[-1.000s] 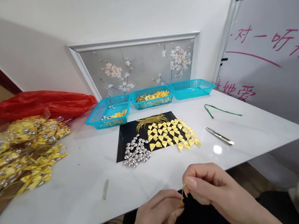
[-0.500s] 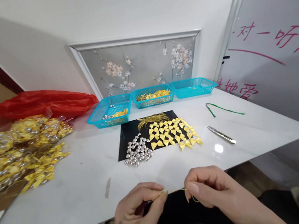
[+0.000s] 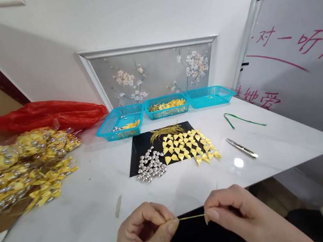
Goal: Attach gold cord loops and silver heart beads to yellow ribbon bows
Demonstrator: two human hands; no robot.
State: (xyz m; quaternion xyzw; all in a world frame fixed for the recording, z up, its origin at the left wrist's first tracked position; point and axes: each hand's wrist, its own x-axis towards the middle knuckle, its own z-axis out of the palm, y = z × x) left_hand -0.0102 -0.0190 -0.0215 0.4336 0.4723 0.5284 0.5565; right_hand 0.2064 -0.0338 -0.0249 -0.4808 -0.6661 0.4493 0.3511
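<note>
A thin gold cord point(image 3: 191, 217) runs taut and nearly level between my two hands, at the front edge of the table. My left hand point(image 3: 147, 234) pinches one end between thumb and forefinger. The other end is pinched the same way by my right hand point(image 3: 238, 213). Beyond them, on a black mat point(image 3: 139, 145), lie silver heart-like beads point(image 3: 151, 166), rows of yellow bows point(image 3: 186, 145) and a bundle of gold cords point(image 3: 168, 131). Some beads and bows spill past the mat's front edge.
Three blue baskets, left point(image 3: 122, 133), middle point(image 3: 168, 112) and right point(image 3: 211, 101), stand along the wall. A small knife or cutter point(image 3: 242, 148) and a green cord point(image 3: 244, 119) lie at right. Bagged yellow bow strands point(image 3: 7, 169) and a red plastic bag point(image 3: 48, 116) fill the left side.
The cord between my hands is now straight and taut; the small loop by my right fingers is gone. My left hand has shifted slightly left and down. The view has tilted a little.
</note>
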